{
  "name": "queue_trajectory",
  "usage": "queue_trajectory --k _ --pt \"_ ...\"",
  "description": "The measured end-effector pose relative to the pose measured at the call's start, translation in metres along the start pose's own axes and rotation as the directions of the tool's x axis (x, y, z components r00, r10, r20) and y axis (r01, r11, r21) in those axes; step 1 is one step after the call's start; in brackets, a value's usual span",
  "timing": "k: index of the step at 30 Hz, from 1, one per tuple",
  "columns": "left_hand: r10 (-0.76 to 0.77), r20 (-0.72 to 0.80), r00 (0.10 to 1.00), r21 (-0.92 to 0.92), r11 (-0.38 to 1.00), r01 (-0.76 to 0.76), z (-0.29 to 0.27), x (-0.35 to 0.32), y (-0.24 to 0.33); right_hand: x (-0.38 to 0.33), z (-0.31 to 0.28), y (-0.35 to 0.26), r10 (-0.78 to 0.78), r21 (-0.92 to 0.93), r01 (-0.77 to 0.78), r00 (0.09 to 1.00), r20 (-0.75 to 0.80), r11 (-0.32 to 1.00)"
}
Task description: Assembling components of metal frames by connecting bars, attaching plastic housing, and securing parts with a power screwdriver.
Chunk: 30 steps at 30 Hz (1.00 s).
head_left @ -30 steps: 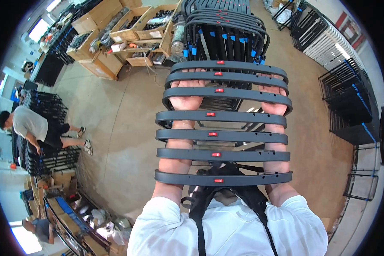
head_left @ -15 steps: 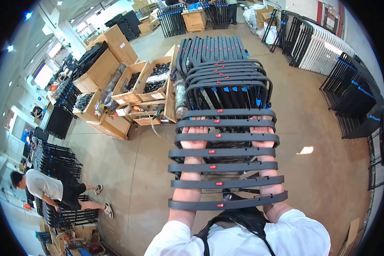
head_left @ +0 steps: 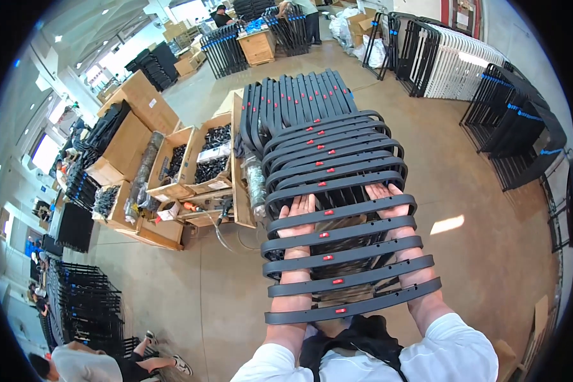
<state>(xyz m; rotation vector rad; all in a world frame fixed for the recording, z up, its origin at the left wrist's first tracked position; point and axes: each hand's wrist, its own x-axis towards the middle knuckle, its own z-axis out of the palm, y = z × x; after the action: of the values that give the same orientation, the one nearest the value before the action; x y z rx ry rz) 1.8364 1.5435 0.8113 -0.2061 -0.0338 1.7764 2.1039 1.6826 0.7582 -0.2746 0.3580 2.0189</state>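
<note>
Both palms up and flat, fingers straight, nothing clamped. Five curved black bars [head_left: 340,258] lie crosswise over my forearms; the foremost sits over the heels of my hands. Left hand [head_left: 301,210] and right hand [head_left: 383,193] poke out ahead of it, fingertips at the near edge of the stacked pile of matching bars [head_left: 328,156]. Left of my left hand: open cardboard boxes [head_left: 197,159] of dark parts.
</note>
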Motion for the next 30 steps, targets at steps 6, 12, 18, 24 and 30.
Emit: queue_trajectory --k 6,12,18,24,30 --pt "0.077 -0.185 0.98 0.233 0.972 -0.032 -0.013 0.02 0.01 0.028 0.008 -0.008 -0.128 -0.309 0.132 0.991 0.033 0.942" --pt "-0.03 -0.293 0.956 0.309 0.943 0.125 -0.016 0.044 0.033 0.031 0.013 0.039 -0.075 -0.523 0.121 0.991 0.109 0.844" --pt "-0.119 -0.369 0.922 0.261 0.938 0.226 -0.033 0.053 0.02 0.031 -0.015 -0.01 -0.077 -0.431 0.05 0.996 -0.046 0.901" --pt "-0.133 -0.362 0.923 0.258 0.937 0.236 -0.032 0.078 0.052 0.025 0.002 0.055 -0.086 -0.653 0.144 0.989 0.12 0.744" --pt "-0.241 -0.304 0.922 0.356 0.868 0.345 -0.065 0.084 0.044 0.044 -0.032 0.012 0.061 -0.778 0.0 0.997 0.049 0.628"
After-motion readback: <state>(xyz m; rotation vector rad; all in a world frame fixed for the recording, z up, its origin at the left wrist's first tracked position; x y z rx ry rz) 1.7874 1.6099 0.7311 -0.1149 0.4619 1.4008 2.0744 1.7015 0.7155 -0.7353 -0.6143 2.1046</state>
